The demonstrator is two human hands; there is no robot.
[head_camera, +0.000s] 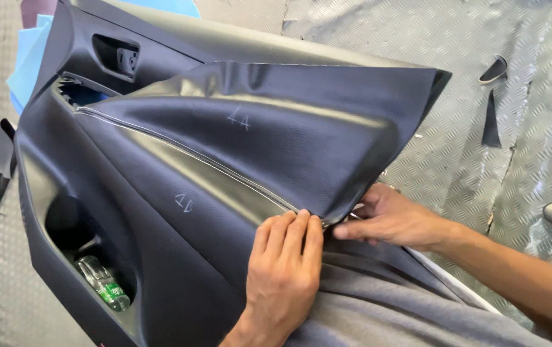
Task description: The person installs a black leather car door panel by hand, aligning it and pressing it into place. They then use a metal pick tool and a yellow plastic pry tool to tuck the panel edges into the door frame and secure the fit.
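A grey embossed metal floor (468, 77) with a diamond tread pattern fills the background, and on it stands a large black car door panel (128, 212) of moulded plastic, tilted on its edge and leaning toward the person. Draped over the panel's upper half is a black leatherette cover sheet (301, 135) with a stitched seam running diagonally from the upper left down to the lower middle; its lower corner hangs loose and puckered near the hands, and faint chalk marks show on both the sheet and the panel. Grey fabric over the person's lap (378, 308) lies under the panel's near edge. The left hand (285, 270) lies flat on the panel, fingers straight and pressed together, their tips touching the end of the seam, holding nothing. The right hand (394, 218) reaches in from the right just beside it, thumb and fingers pinching the loose lower edge of the sheet. In the panel's lower pocket rests a clear plastic bottle with a green label (104, 283). A recessed door handle opening (118, 58) sits at the top left, and black offcuts (491, 122) lie on the floor well apart to the right.
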